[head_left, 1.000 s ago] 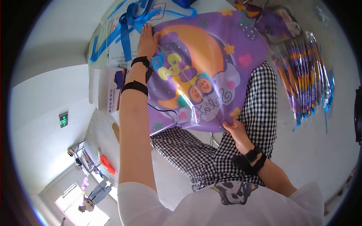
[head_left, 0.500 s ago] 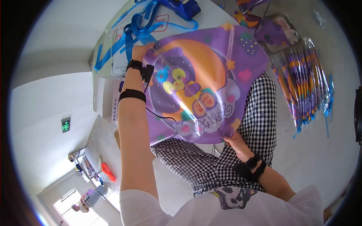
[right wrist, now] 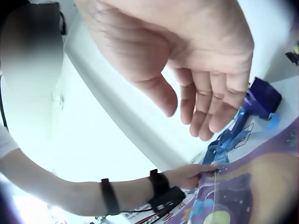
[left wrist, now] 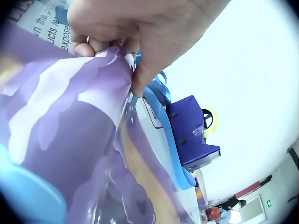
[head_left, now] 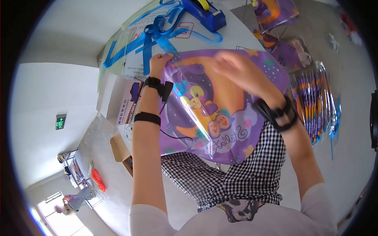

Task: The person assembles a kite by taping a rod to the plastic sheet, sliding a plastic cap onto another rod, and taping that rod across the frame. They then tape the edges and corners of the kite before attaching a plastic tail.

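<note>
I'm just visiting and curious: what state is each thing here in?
Shiny purple printed sheet, spread out, slightly creased
Left hand, pinching the sheet's edge
Right hand, raised, holding nothing
Shiny flat blue ribbon, loose, tangled
Blue plastic tape dispenser, yellow roll loaded
Slim purple-and-orange packs, wrapped in clear plastic

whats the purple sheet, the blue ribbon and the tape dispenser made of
The purple sheet looks like glossy plastic film, or coated fabric: white glare streaks, creases near the left hand. The blue ribbon seems smooth plastic or satin, judging by its soft sheen. The tape dispenser looks like hard plastic: rigid, crisp edges.
</note>
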Demonstrator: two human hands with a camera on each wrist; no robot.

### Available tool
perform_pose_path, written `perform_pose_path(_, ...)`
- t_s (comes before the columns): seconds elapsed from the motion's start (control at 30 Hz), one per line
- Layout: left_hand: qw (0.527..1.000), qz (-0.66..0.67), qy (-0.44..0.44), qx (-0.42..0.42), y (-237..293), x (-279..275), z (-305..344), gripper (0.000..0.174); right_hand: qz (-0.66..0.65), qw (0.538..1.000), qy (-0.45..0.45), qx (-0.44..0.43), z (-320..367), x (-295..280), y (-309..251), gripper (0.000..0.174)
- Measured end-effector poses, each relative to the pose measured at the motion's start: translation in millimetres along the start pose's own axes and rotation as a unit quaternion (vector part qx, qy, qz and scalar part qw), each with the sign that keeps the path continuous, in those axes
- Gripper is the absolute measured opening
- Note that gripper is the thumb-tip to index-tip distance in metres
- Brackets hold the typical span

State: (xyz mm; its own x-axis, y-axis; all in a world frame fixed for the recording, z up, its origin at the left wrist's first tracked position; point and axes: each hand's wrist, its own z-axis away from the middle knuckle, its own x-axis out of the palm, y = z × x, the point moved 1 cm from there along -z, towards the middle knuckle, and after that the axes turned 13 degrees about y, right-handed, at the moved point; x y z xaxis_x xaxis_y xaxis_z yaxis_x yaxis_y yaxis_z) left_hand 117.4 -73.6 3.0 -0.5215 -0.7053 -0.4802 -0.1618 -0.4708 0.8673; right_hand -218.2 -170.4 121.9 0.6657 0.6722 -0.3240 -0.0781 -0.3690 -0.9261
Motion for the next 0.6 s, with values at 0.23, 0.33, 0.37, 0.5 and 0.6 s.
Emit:
perform_pose_path(0.23,0.978,0.185,-0.019,-0.091,-6.9,-0.7,28.8,0.023,0.059,0.991,-0.018,0.123,-184.8,150.8,112.9,0.037)
perform_pose_path(0.33,0.962,0.253,-0.028,-0.097,-6.5,1.4,35.9,0.021,-0.034,0.971,-0.056,0.231,-197.1,167.9,127.3,0.035)
perform_pose_path(0.37,0.954,0.277,-0.039,-0.108,-6.9,0.4,38.4,0.021,-0.066,0.965,-0.053,0.250,-192.8,163.1,119.6,0.033)
perform_pose_path(0.5,0.933,0.331,-0.062,-0.131,0.4,-4.2,43.0,0.020,-0.107,0.948,-0.100,0.283,-184.1,143.4,110.1,0.024)
perform_pose_path(0.6,0.933,0.326,-0.068,-0.136,1.8,-7.5,41.1,0.020,-0.086,0.949,-0.122,0.279,-183.8,139.7,107.4,0.027)
